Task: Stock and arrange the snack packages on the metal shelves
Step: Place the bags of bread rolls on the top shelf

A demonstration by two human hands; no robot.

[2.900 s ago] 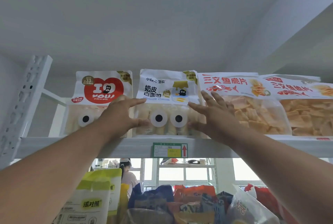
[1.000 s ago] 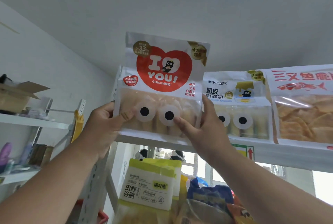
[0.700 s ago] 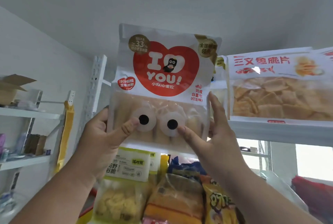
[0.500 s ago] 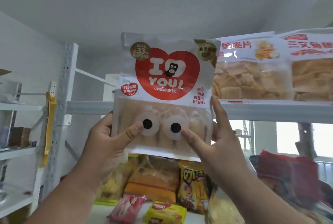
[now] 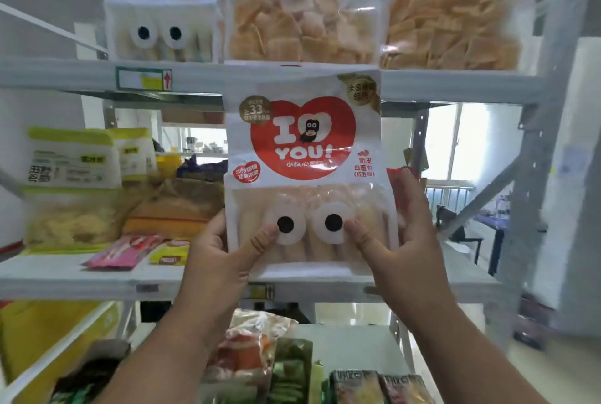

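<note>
The left hand [image 5: 221, 260] gripped the lower left edge of a white snack bag [image 5: 305, 176], thumb pressed across the front beside one of two printed cartoon eyes, the other fingers hidden behind the bag. The right hand [image 5: 403, 241] held the lower right edge the same way, thumb on the front next to the second eye, fingers reaching up along the bag's right side. Between them the bag stood upright and faced the camera, with a red heart on its upper half and pale rolls showing through the clear window below. It was held in the air in front of the middle shelf [image 5: 65, 276], its top edge overlapping the front rail of the top shelf [image 5: 455, 84].

On the top shelf stood a similar white bag with eyes [image 5: 159, 10] at the left, then two bags of golden chips [image 5: 302, 10] [image 5: 455, 13] side by side, touching. A price label [image 5: 143, 79] was stuck on the rail under the eyed bag.

On the middle shelf, left of the held bag, stood green-topped bags [image 5: 71, 182] and an orange bag [image 5: 169, 211], with a pink packet [image 5: 123, 250] and a small yellow packet [image 5: 169, 254] lying flat in front. More packets [image 5: 260, 358] lay on the lower shelf between the forearms, blurred.
</note>
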